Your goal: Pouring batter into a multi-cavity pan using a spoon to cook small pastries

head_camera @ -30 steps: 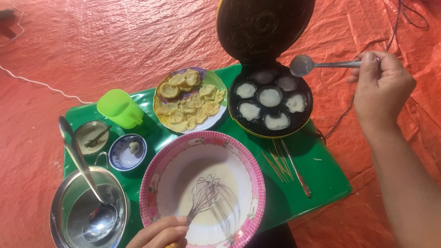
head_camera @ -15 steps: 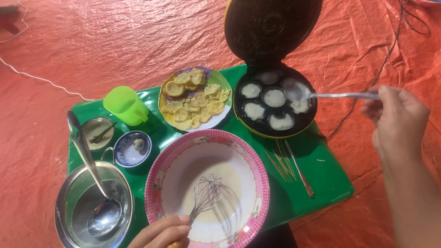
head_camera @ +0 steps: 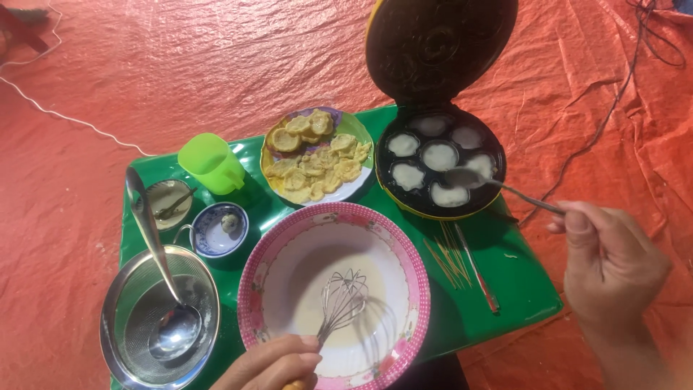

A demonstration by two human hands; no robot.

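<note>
Since a second ago I have brought the spoon (head_camera: 473, 178) down from above the maker's rim to sit low over the maker (head_camera: 440, 162), its bowl now at the near-right well, so I judge this to be the filling step, with most wells already showing pale batter. My right hand (head_camera: 613, 267) has drifted toward the lower right and holds the spoon by the far end of its handle, fingers closed round it in a pinch, thumb on top. My left hand (head_camera: 271, 361) has hardly moved: it sits at the near rim of the pink bowl (head_camera: 253, 289), fingers curled shut on the handle of the whisk (head_camera: 339, 303), whose wires rest in the thin batter at the bowl's bottom. The maker's lid stands open and upright behind the wells. Beside the maker, on the green tray (head_camera: 520, 289), lie a bundle of skewers (head_camera: 449, 256) and a thin metal tool. To the left stand a plate (head_camera: 354, 184) of cooked golden pieces, a green cup (head_camera: 211, 162), two small dishes and a sieve (head_camera: 119, 339) with a ladle in it.
</note>
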